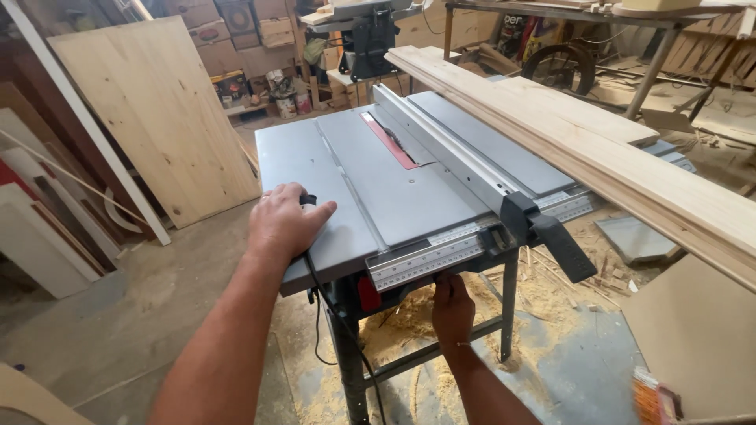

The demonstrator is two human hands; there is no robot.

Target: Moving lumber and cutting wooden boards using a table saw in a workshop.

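A grey table saw (409, 197) stands on the sawdusty floor, long pale boards (598, 149) lying across its right edge. The left hand (285, 223) rests closed over a small black object (308, 200) near the front left corner. The right hand (452, 308) reaches under the front edge; its grip cannot be made out.

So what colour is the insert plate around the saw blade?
Red, on the insert plate in the grey table saw; head view.

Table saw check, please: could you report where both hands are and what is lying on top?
Left hand flat on table saw, covering a black object. Right hand below front rail. Long boards across right side, beyond the fence.
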